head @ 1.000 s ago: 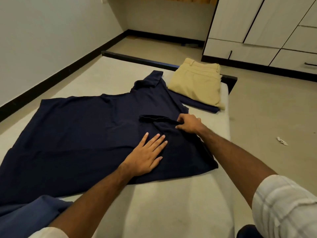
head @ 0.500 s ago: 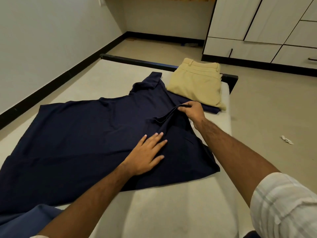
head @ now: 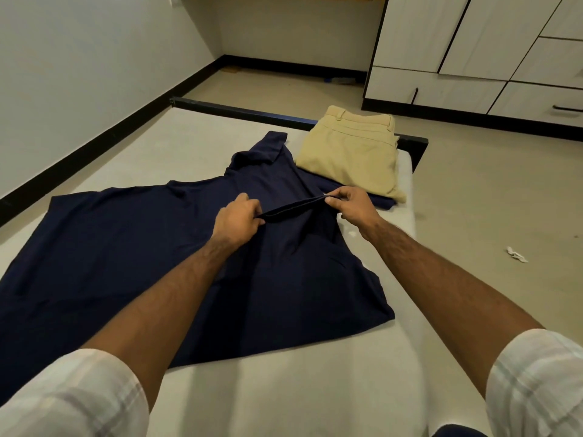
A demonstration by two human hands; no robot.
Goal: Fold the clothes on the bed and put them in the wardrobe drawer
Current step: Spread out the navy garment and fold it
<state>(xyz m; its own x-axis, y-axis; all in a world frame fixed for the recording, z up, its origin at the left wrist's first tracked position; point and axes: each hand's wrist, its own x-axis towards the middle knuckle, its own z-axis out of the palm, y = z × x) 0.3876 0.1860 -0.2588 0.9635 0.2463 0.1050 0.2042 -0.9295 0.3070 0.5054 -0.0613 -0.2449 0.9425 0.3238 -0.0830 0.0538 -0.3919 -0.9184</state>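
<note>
A navy blue polo shirt (head: 132,247) lies spread across the bed (head: 284,389), collar toward the far end. Its right sleeve hem is lifted a little off the shirt and stretched between both hands. My left hand (head: 236,219) pinches the hem's left end, and my right hand (head: 350,205) pinches its right end. Folded beige trousers (head: 350,152) rest on the bed's far right corner, partly over the shirt's edge. The white wardrobe (head: 473,36) stands at the far right, with shut drawers (head: 432,88) along its base.
A dark bed frame rail (head: 239,110) runs along the far end of the mattress. The wall with a black skirting (head: 94,152) borders the bed's left side. A small white scrap (head: 515,254) lies on the floor to the right.
My left hand has left the shirt's body, where it lay flat, and now pinches the sleeve hem. My right hand has lifted the hem and drawn it to the right.
</note>
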